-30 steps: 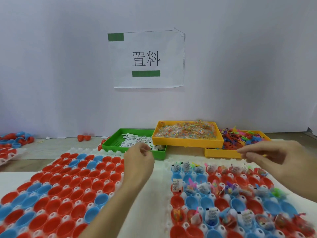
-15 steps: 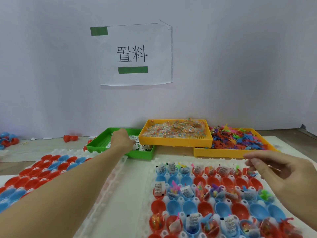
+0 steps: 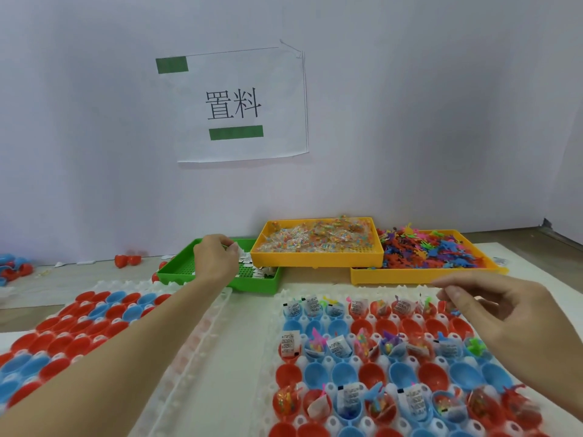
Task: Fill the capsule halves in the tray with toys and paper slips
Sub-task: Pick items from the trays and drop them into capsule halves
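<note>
Presently paper slips [image 3: 249,258] are pinched by the left hand [image 3: 214,258] over the green tray [image 3: 176,272]; unfilled capsule halves [image 3: 372,373] lie nearer and rightward, below the empty, loosely curled right hand [image 3: 492,313].

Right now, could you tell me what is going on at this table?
A person is filling red and blue capsule halves in a white tray. The left hand reaches into the green bin and pinches paper slips. The right hand hovers over the tray's far right corner, fingers loosely curled; whether it holds anything is unclear. Some rows already hold slips and toys, while others are empty. Two yellow bins of toys sit behind.
</note>
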`<move>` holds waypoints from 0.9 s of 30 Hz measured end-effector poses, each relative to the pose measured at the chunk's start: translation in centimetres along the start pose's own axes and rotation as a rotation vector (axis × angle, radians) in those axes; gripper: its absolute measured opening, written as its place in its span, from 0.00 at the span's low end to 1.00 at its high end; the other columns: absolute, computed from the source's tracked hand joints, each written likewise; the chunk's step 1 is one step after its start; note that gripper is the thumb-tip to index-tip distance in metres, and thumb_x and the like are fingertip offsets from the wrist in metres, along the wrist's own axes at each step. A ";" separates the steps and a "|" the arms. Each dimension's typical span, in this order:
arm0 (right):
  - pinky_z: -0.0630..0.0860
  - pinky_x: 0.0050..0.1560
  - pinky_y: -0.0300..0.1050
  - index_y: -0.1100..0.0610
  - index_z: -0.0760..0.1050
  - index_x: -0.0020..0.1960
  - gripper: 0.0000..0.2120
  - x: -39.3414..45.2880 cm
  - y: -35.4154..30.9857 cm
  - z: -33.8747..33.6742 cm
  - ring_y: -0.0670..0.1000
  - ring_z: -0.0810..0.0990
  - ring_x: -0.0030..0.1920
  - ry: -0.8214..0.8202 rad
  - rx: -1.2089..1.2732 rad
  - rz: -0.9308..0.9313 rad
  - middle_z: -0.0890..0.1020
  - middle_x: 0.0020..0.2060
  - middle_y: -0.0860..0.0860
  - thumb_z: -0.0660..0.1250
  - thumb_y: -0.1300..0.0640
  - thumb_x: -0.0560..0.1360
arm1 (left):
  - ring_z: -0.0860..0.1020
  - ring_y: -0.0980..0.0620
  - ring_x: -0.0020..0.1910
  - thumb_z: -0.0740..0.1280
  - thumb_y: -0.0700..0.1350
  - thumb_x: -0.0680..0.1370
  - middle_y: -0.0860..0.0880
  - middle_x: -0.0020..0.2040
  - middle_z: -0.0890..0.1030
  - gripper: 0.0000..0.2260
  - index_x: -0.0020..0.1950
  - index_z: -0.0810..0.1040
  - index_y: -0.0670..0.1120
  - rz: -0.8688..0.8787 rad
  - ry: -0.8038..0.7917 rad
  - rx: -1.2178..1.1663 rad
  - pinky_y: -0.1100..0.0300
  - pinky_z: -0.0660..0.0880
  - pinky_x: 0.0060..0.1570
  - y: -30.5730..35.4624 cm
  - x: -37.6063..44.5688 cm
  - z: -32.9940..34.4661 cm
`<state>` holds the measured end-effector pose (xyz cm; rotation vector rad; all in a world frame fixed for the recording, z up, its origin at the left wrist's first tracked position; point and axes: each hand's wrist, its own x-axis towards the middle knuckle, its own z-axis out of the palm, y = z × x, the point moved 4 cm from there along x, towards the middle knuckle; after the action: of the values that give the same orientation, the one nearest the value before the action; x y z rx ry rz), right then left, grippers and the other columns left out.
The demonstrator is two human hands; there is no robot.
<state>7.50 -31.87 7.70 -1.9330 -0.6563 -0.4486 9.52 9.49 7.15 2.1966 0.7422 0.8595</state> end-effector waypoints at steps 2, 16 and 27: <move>0.81 0.44 0.37 0.37 0.83 0.47 0.21 -0.2 -0.2 0.2 0.44 0.84 0.44 -0.003 -0.024 0.010 0.86 0.41 0.40 0.70 0.65 0.74 | 0.76 0.50 0.32 0.66 0.40 0.80 0.41 0.45 0.82 0.06 0.51 0.82 0.39 -0.011 -0.013 0.010 0.59 0.70 0.33 -0.2 -0.1 -0.3; 0.80 0.42 0.36 0.34 0.82 0.47 0.23 -0.3 -1.0 0.3 0.41 0.84 0.41 -0.019 -0.025 0.042 0.86 0.40 0.39 0.71 0.65 0.74 | 0.83 0.49 0.39 0.63 0.41 0.81 0.47 0.38 0.85 0.03 0.52 0.76 0.43 -0.030 -0.099 -0.393 0.55 0.76 0.35 3.1 -4.7 -1.5; 0.80 0.48 0.34 0.34 0.81 0.52 0.17 -1.8 -6.2 2.3 0.44 0.85 0.46 -0.318 0.287 0.106 0.87 0.45 0.44 0.71 0.40 0.62 | 0.81 0.52 0.39 0.74 0.32 0.71 0.51 0.41 0.85 0.12 0.41 0.87 0.51 0.454 -0.195 -0.673 0.61 0.77 0.38 9.4 -18.7 -4.6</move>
<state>2.33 -28.09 10.03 -1.7661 -0.7711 0.0242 -3.03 -7.60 9.88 1.7995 -0.1537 0.9212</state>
